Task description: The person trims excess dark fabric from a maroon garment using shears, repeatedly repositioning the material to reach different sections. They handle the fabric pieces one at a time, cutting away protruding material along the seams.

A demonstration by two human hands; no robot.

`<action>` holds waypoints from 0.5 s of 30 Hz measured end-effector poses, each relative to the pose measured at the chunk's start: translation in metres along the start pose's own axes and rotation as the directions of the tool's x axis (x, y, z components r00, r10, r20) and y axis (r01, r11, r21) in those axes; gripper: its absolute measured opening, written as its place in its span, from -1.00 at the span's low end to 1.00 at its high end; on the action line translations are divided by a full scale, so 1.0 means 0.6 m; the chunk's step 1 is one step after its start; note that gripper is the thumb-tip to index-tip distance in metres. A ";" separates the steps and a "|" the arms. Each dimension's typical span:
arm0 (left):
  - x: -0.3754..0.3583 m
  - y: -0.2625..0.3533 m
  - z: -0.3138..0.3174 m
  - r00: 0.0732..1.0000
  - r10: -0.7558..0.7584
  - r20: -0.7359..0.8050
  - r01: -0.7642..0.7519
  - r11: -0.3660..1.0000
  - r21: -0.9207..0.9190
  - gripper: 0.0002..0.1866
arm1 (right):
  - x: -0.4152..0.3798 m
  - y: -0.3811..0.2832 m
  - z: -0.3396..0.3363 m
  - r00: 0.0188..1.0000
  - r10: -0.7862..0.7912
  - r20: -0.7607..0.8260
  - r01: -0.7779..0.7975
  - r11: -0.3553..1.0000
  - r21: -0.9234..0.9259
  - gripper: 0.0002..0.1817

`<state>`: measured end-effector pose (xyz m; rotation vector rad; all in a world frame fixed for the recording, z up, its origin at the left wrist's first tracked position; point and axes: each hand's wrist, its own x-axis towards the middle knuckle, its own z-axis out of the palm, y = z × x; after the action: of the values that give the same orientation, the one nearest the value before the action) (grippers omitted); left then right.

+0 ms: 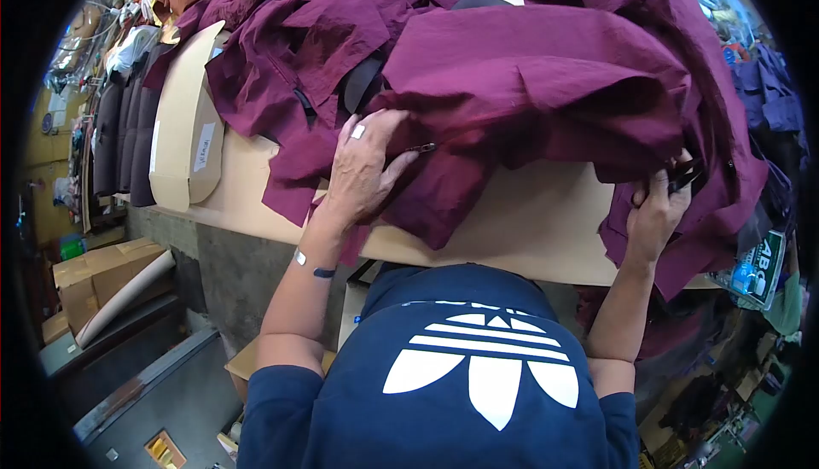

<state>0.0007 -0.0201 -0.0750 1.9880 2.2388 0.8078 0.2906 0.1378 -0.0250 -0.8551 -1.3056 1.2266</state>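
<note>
Left grip (365, 160) touches maroon fabric (537, 68) beside zip pull (423, 148).

Navy T-shirt (448, 407), white trefoil print (495, 384)

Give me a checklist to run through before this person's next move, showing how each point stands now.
1. Left hand has hold of the cloth: ok.
2. Zip pull in sight, next to the left hand: ok.
3. Right hand has hold of the dark object: ok.
4. What that object is: cannot tell, it is partly hidden.
5. Cloth lying flat: not ok, it is bunched and folded.
6. Cardboard clear of both hands: ok.
</note>
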 end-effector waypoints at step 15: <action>0.004 0.066 -0.098 0.936 -0.322 -0.142 0.202 0.822 -0.533 -0.83 | 0.171 -0.043 0.156 0.941 -0.251 0.226 0.310 0.906 -0.288 -0.72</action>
<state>0.0149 -0.0370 -0.0077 1.3630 2.0367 1.4648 0.1889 0.2150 0.0357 -0.7551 -1.7469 0.8920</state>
